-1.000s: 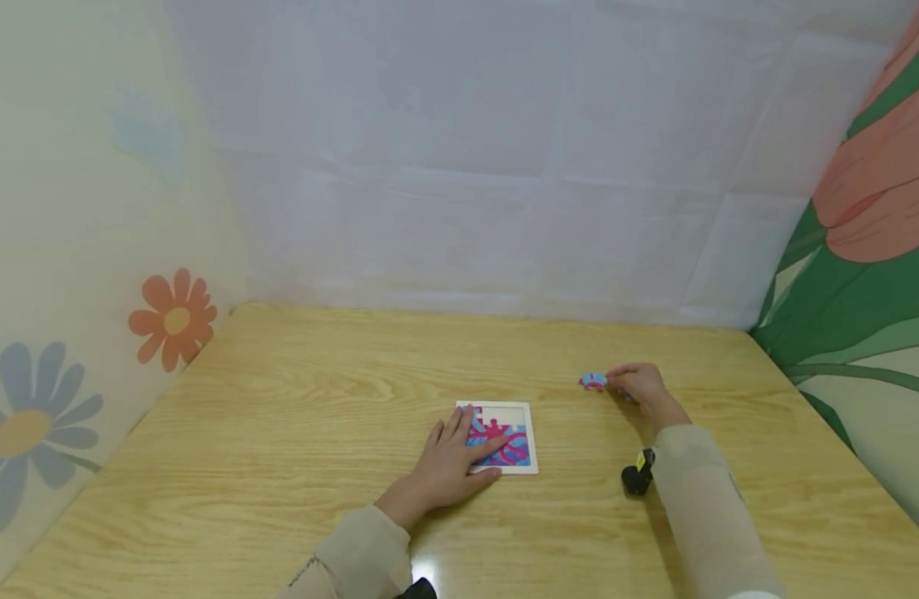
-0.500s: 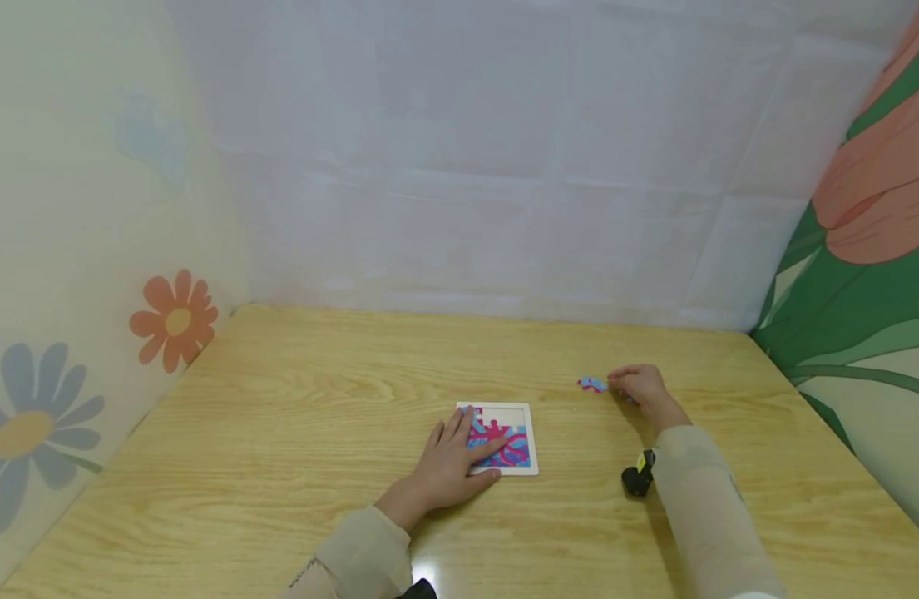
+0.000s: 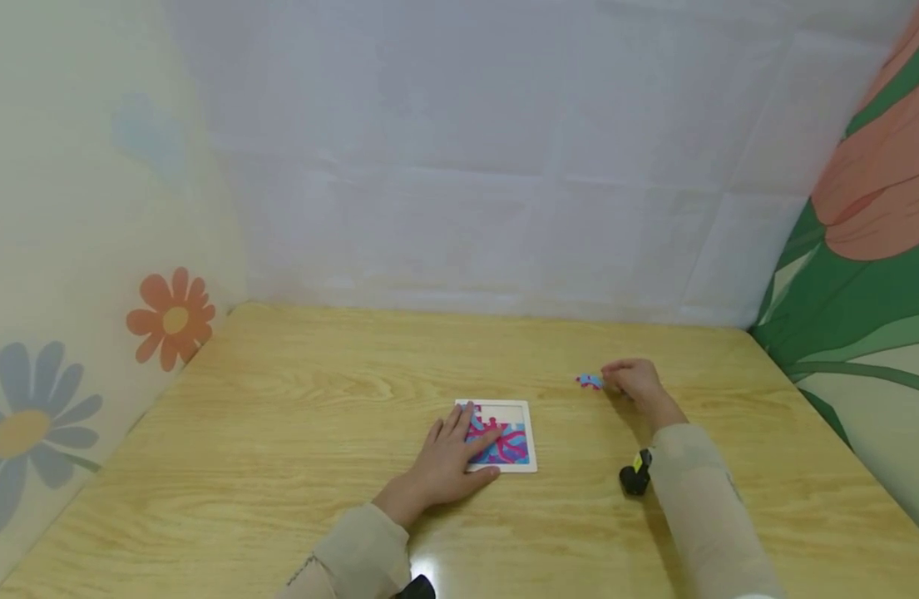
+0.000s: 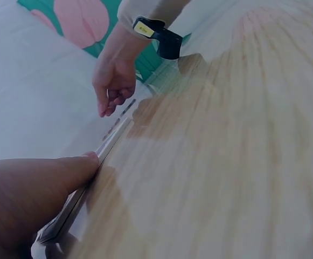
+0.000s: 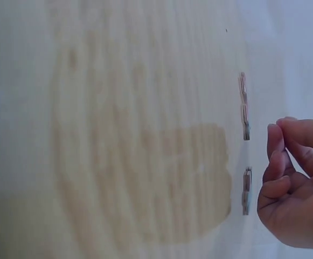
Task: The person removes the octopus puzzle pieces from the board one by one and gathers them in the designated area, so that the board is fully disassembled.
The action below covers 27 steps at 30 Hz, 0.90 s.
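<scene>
from the head: spread across the puzzle board (image 3: 532, 449) with the left hand (image 3: 447, 462), covering its left side; curled with the right hand (image 3: 633, 384), just beside loose puzzle pieces (image 3: 590, 381). right of the left fingers, patterned pink, blue and purple, with bare pale backing at the far side.

from the left wrist: touching the board's edge with the thumb (image 4: 51, 183).

from the right wrist: pressed together at the fingertips (image 5: 275, 132), next to pieces seen edge-on.

Bare tabletop (image 3: 575, 445) leaves a low path between the puzzle frame (image 3: 530, 437) and the right grip (image 3: 639, 383). The frame's far right part is open from above, while the left grip (image 3: 446, 462) blocks its left side. Puzzle pieces (image 3: 590, 381) take up room close below the right grip.
</scene>
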Tool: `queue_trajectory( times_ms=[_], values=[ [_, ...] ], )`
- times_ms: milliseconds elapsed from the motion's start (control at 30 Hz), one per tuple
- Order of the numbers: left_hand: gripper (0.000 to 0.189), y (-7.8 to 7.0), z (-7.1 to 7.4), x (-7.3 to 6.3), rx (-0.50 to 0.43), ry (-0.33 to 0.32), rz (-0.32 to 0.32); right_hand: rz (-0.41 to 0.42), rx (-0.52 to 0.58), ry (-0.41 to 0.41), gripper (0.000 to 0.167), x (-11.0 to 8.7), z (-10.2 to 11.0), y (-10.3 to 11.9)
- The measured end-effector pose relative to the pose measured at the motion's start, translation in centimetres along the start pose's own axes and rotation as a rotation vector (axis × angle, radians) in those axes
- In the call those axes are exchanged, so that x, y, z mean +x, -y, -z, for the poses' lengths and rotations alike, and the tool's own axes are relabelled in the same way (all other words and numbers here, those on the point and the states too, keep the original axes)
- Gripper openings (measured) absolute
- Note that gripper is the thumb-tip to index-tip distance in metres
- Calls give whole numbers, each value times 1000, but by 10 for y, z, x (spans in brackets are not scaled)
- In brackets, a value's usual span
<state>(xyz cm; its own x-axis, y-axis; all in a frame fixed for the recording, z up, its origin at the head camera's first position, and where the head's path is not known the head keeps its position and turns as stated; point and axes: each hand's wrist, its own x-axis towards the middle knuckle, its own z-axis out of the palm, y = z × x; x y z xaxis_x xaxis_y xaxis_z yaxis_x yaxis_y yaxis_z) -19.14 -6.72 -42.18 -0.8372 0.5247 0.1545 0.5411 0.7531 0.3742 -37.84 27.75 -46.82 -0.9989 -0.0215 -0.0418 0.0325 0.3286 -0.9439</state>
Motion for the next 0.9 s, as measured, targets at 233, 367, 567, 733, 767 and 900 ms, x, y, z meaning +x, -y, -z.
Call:
queue_trajectory(
  times_ms=[233,367,567,733,767,900],
  values=[
    [53,-2,3,2,-3,-11,-11,30,163,49,10,49,-1,-54],
    [53,-2,6,4,-3,-13,-11,43,156,56,14,50,-11,-51],
    [55,-1,9,0,36,3,-18,70,141,77,21,50,-34,-48],
    [60,0,11,-7,58,33,-26,107,91,99,20,48,-54,-39],
    [60,0,12,-8,61,34,-31,122,87,105,19,46,-58,-36],
    [61,-1,14,-15,63,37,-54,116,146,141,21,25,-77,-9]
  ],
)
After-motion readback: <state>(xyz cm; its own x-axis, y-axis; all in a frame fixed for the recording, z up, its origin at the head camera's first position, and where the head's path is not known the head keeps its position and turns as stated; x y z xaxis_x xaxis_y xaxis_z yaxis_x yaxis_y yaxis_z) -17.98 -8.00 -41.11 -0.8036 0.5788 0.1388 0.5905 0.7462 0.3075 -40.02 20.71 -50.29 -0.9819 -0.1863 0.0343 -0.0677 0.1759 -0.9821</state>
